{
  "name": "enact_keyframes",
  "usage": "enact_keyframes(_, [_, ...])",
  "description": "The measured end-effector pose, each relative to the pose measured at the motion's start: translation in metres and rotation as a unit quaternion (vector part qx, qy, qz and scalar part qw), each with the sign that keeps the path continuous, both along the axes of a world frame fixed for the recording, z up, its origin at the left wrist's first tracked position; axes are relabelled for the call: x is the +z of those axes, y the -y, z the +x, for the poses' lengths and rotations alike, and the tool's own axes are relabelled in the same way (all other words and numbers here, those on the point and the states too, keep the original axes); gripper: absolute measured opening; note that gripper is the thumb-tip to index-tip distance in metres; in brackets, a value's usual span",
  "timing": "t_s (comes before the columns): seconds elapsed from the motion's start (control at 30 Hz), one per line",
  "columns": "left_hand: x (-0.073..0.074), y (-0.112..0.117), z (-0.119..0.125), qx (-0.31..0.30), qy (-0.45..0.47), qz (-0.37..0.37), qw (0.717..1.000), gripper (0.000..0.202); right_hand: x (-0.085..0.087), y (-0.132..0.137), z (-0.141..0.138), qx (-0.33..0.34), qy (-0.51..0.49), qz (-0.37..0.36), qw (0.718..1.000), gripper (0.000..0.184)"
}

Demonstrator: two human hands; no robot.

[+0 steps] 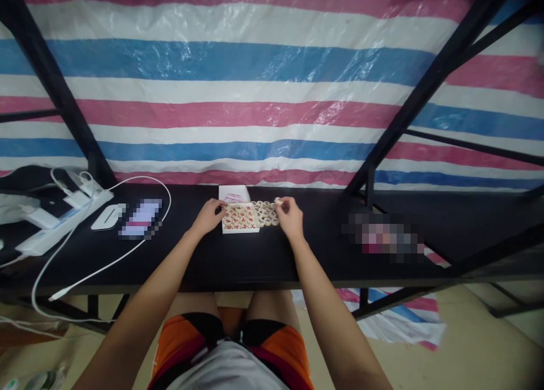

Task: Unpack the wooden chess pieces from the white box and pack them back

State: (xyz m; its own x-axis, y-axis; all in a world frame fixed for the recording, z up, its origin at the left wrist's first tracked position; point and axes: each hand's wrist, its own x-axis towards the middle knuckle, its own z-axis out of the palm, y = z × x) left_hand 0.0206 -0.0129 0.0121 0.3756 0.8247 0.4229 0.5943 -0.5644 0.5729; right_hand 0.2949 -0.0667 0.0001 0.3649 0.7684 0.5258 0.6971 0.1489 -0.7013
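Note:
A shallow white box [240,230] lies on the black table, filled with rows of round Chinese chess pieces [238,215] marked in red. My left hand [208,216] is at the box's left side, its thumb and fingers closed on the upper left edge. Against the right side of the box, more round pieces [266,213] with dark markings lie in neat rows. My right hand [289,217] pinches a single chess piece [278,200] between thumb and fingertips, just above the far right end of those rows. Behind the box lies a white lid or second box [233,193] with reddish print.
To the left are a phone [141,219], a white oval-cornered object [107,216], a power strip [63,220] with plugs, and a loose white cable [102,268]. A blurred item [385,237] lies at the right. Black metal posts [408,109] frame the table before a striped sheet [238,112].

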Motion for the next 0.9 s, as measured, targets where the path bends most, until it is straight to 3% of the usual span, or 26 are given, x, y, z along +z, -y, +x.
enact_keyframes(0.07, [-0.005,-0.005,-0.004,0.019,-0.015,-0.012,1.000,0.030,-0.004,-0.001,0.016,-0.086,-0.007,-0.050,0.995,0.022])
enact_keyframes(0.13, [-0.009,-0.007,-0.005,0.027,-0.024,-0.029,0.999,0.034,-0.007,0.000,0.024,-0.128,0.006,-0.120,0.984,0.021])
enact_keyframes(0.3, [-0.008,-0.006,-0.004,0.032,-0.050,-0.056,0.997,0.044,-0.011,0.001,0.025,-0.142,0.073,-0.222,0.962,0.023])
enact_keyframes(0.6, [-0.013,-0.010,-0.006,-0.001,-0.077,-0.059,0.995,0.048,-0.012,-0.001,0.025,-0.122,0.092,-0.235,0.960,0.021])
enact_keyframes(0.9, [-0.007,-0.005,-0.005,-0.003,-0.077,-0.055,0.996,0.046,-0.011,-0.002,0.020,-0.083,0.120,-0.231,0.962,0.026])
